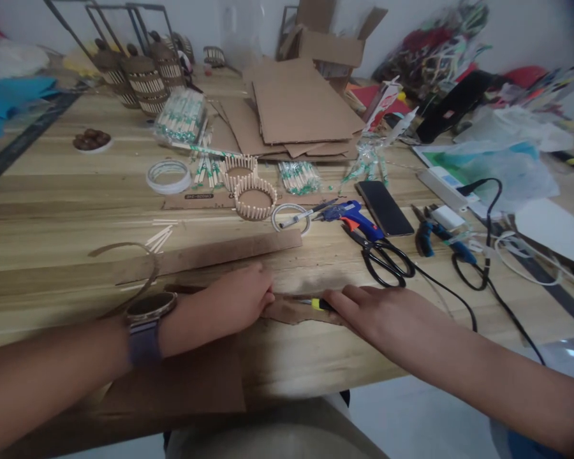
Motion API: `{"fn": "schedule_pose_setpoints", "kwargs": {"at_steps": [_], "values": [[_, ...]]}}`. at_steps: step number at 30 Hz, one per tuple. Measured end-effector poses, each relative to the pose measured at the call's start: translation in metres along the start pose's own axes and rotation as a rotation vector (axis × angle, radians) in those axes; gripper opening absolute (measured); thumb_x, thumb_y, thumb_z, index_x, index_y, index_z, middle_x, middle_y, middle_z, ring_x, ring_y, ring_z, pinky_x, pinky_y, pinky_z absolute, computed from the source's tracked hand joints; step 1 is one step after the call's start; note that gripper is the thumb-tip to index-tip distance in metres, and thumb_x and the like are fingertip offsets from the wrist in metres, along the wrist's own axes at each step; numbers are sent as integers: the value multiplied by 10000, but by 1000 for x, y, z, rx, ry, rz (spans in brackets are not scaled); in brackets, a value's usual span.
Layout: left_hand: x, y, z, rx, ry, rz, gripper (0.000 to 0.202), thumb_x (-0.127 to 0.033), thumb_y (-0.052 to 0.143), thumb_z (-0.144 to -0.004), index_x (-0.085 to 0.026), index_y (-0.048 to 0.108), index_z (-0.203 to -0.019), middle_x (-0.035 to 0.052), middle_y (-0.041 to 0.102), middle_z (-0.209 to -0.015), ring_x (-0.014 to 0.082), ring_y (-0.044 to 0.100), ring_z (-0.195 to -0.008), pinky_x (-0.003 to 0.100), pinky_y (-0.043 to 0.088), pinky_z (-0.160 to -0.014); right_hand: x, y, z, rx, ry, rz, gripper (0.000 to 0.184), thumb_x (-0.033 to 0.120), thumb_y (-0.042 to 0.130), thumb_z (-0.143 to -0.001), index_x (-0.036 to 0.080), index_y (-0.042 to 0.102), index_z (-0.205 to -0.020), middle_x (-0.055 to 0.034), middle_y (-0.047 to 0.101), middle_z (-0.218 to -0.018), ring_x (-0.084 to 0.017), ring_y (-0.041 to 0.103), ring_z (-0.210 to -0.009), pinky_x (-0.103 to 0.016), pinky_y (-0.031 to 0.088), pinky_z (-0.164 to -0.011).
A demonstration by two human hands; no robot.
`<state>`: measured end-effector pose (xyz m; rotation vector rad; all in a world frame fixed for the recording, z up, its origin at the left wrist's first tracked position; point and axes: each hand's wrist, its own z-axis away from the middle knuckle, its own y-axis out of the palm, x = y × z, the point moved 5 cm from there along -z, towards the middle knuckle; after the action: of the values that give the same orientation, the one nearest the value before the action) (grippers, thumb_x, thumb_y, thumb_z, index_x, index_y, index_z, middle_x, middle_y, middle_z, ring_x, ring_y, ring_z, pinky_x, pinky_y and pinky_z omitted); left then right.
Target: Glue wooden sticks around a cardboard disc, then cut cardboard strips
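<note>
My right hand (363,309) is closed around a utility knife (321,305) with a yellow and black handle. Its metal blade points left, over a torn-edged piece of cardboard (291,312). At the left end of this cardboard is my left hand (246,296), fingers curled and closed on it; the fingertips are partly hidden. Just beyond both hands lies a long cardboard strip (220,254). A larger cardboard sheet (186,382) lies below my left forearm, at the table's front edge.
Black-handled scissors (387,264), a blue glue gun (356,220) and a phone (385,207) lie beyond my right hand. Two stick-fenced rings (256,199), tape rolls (168,177) and stacked cardboard (306,108) stand farther back. Pliers (425,236) and cables lie right.
</note>
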<state>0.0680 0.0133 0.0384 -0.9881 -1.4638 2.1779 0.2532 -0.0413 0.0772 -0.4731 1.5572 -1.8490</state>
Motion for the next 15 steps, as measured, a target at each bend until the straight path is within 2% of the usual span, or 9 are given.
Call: {"fn": "schedule_pose_setpoints", "kwargs": {"at_steps": [4,8,13,15], "values": [[-6,-3,4,10,-46,-157,146,-231,543,-962,-138,648,-923,109,683,-897,239,642,-746,344,472,-641,0,-4,-5,6,-45,14,239,11,517,-831,212,561,-953,2,630,-688,-199,629,-504,-325,180,-423],[-10,-8,5,-22,-50,-273,171,-307,641,-922,-145,661,-874,125,696,-865,332,615,-930,434,489,-764,4,-8,-10,52,-55,52,283,-22,523,-776,209,568,-932,-5,628,-683,-203,621,-492,-326,149,-428],[-11,1,8,-88,16,-158,91,-214,583,-958,-181,628,-886,63,666,-924,250,581,-884,392,470,-805,14,-22,-19,142,-2,129,283,-23,543,-786,202,583,-954,-19,659,-699,-182,625,-533,-319,120,-452],[-8,9,9,-123,1,-112,107,-194,570,-963,-186,614,-866,47,641,-925,237,564,-878,380,458,-798,19,-28,-23,185,13,162,281,-13,558,-796,199,596,-975,-29,666,-694,-187,628,-546,-320,103,-457]]}}
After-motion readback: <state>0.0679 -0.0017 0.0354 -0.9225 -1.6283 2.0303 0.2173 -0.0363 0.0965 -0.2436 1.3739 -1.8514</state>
